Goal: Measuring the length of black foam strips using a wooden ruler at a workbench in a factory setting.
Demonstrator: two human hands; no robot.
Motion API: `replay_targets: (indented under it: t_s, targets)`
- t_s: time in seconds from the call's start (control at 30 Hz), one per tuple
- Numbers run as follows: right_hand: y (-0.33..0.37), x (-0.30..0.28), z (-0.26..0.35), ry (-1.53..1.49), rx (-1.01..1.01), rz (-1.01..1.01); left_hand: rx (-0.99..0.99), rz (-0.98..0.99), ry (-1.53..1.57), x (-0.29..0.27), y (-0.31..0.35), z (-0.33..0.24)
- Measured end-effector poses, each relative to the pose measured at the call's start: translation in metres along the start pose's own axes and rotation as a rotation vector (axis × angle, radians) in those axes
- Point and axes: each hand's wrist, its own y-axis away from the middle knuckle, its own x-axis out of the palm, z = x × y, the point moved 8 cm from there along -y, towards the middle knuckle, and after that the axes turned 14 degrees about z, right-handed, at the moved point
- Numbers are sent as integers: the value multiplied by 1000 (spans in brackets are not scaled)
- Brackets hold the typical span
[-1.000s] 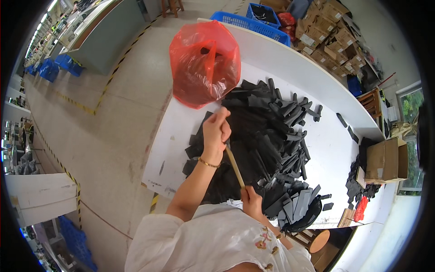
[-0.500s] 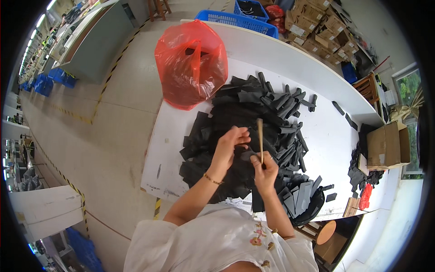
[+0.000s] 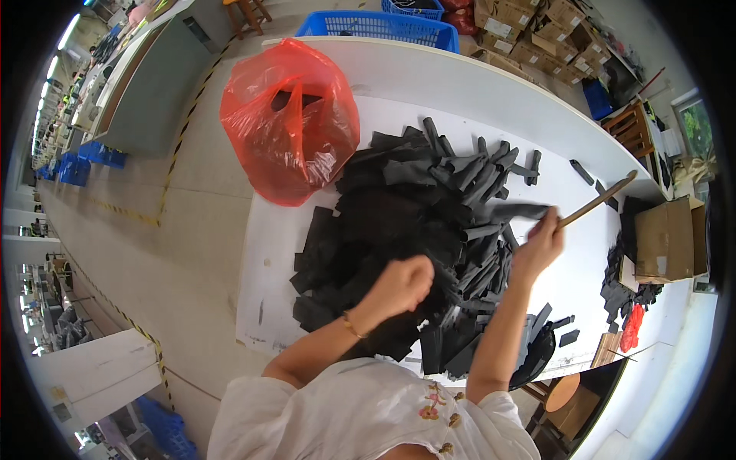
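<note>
The left hand [image 3: 404, 282] is curling into a fist on the pile of black fabric pieces [image 3: 414, 222]. Past the pile's right side, the right hand [image 3: 539, 247] is gripping a wooden stick [image 3: 596, 201] and a black piece [image 3: 515, 210]. Beyond the pile's left, a red plastic bag [image 3: 290, 121] is sitting.

Long white table [image 3: 429, 73], grey concrete floor [image 3: 153, 230], stacked cardboard boxes [image 3: 537, 38]

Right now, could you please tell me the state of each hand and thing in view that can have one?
left hand: fisted, resting on the pile
right hand: closed on the stick and a black piece
wooden stick: held, tilted up to the right
black pieces: heaped loosely on the table
red bag: mouth open, standing at the table edge
cardboard box: closed, as far as shows
</note>
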Motion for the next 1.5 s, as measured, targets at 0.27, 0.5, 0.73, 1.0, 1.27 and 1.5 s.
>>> replay_targets:
  t_s: [0.27,0.5,0.73,1.0,1.27,1.5]
  targets:
    - [-26,6,-76,824,-62,542,267,-316,-878,-176,-127,34]
    - [13,32,-45,958,-284,800,308,-182,-909,-170,-145,16]
    - [33,33,4,1098,-580,792,415,-144,-968,-125,-121,-34]
    - [57,14,42,1202,-666,764,493,-119,-1085,-86,-91,-59]
    - [79,-9,56,1202,-689,717,520,-111,-1081,-67,-69,-68]
    - [95,-7,46,1241,-688,777,599,-111,-1115,-48,-49,-76]
